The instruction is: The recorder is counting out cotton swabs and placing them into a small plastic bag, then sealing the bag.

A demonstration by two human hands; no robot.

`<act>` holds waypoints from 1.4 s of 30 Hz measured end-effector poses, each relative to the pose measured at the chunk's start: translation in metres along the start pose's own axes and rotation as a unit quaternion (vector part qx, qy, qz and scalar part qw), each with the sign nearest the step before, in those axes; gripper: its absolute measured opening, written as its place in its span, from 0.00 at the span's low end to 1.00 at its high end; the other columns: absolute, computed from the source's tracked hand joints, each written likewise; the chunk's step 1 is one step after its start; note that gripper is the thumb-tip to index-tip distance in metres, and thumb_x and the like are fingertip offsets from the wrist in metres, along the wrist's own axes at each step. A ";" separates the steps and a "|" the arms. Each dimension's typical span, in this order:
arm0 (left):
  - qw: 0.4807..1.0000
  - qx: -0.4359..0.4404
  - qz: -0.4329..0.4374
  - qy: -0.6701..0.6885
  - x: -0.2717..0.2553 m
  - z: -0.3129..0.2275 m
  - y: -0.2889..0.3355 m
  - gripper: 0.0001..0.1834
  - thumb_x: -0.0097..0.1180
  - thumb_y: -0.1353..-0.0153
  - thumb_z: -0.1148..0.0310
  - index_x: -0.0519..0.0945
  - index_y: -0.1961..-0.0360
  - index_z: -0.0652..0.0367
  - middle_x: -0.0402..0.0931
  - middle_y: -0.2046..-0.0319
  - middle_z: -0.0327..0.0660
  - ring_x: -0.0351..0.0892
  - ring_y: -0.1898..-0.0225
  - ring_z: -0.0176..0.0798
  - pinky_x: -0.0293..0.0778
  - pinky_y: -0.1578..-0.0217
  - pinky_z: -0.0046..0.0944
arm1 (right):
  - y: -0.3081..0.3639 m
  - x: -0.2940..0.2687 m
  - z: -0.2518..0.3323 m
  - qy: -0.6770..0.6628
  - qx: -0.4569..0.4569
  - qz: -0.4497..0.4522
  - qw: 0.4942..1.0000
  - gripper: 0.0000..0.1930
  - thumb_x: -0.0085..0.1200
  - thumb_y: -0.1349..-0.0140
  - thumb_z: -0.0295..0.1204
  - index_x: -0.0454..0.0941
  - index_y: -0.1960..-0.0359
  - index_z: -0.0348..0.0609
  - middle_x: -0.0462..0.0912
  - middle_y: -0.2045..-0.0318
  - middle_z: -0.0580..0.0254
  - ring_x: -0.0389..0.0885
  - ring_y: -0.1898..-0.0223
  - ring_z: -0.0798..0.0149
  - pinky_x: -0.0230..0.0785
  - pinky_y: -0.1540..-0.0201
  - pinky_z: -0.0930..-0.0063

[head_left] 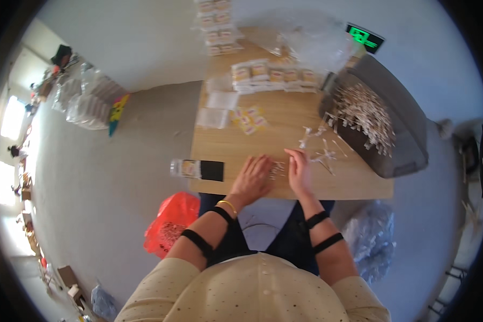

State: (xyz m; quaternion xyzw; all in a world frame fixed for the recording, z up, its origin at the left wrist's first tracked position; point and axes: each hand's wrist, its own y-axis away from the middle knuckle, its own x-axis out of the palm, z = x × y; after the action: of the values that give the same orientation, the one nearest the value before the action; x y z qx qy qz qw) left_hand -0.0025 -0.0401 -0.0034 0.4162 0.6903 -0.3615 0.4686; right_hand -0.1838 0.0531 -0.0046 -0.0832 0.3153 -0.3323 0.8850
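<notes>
A small row of cotton swabs (277, 170) lies on the wooden table (214, 145) between my two hands. My left hand (253, 176) rests palm down at the left side of the swabs, its fingers stretched out and close together. On the other side, my right hand (299, 170) stands on edge, slightly cupped, with nothing visible in it; its fingers partly hide one another. Loose cotton swabs (324, 155) are scattered to the right of that hand. A large grey bin (408, 147), tilted toward me, holds a heap of cotton swabs (365, 115).
A clear packet with a black end (212, 170) lies left of my hands. Farther back are yellow-white labels (249, 119), clear bags (220, 101) and stacked filled packs (273, 78). A red bag (172, 222) stands on the floor at left, clear plastic (370, 236) at right.
</notes>
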 end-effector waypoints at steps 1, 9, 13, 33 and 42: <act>1.000 0.001 0.005 0.004 -0.001 0.001 0.003 0.44 0.60 0.34 0.50 0.62 0.26 0.67 0.61 0.26 0.53 0.55 0.22 0.52 0.47 0.22 0.55 | 0.004 -0.001 0.002 -0.005 0.008 -0.004 1.000 0.14 0.48 0.29 0.21 0.82 0.47 0.40 0.80 0.49 0.46 0.78 0.44 0.43 0.70 0.39 0.54; 0.999 0.030 0.019 -0.001 0.007 0.008 0.011 0.42 0.54 0.31 0.50 0.60 0.25 0.68 0.56 0.24 0.56 0.47 0.19 0.56 0.42 0.21 0.59 | 0.008 0.053 0.034 -0.092 0.021 0.036 0.995 0.17 0.43 0.24 0.27 0.74 0.38 0.37 0.74 0.39 0.43 0.72 0.35 0.42 0.67 0.33 0.55; 0.999 0.034 0.018 0.004 0.001 0.006 0.011 0.44 0.56 0.31 0.52 0.57 0.24 0.69 0.52 0.22 0.57 0.45 0.19 0.57 0.42 0.21 0.58 | 0.003 0.065 0.036 -0.136 0.033 -0.010 0.990 0.18 0.41 0.23 0.29 0.74 0.38 0.36 0.74 0.39 0.42 0.72 0.35 0.42 0.65 0.32 0.56; 0.989 -0.012 -0.110 0.103 0.008 0.008 0.009 0.34 0.60 0.37 0.60 0.71 0.33 0.68 0.65 0.30 0.58 0.62 0.27 0.57 0.55 0.25 0.58 | 0.030 0.064 -0.001 -0.096 0.060 0.037 0.993 0.23 0.45 0.23 0.38 0.73 0.35 0.36 0.76 0.38 0.43 0.70 0.34 0.44 0.62 0.29 0.54; 0.992 -0.076 0.020 0.094 0.022 -0.009 0.010 0.51 0.48 0.35 0.39 0.55 0.22 0.67 0.45 0.19 0.54 0.37 0.16 0.47 0.26 0.20 0.62 | 0.034 0.023 -0.025 0.009 0.009 0.060 0.998 0.26 0.34 0.19 0.40 0.71 0.33 0.32 0.69 0.32 0.39 0.66 0.29 0.43 0.56 0.26 0.52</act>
State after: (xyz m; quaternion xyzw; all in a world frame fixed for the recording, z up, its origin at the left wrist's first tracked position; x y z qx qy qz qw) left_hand -0.0015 -0.0232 -0.0222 0.4251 0.7486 -0.2576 0.4387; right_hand -0.1677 0.0657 -0.0477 -0.0535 0.3245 -0.2818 0.9013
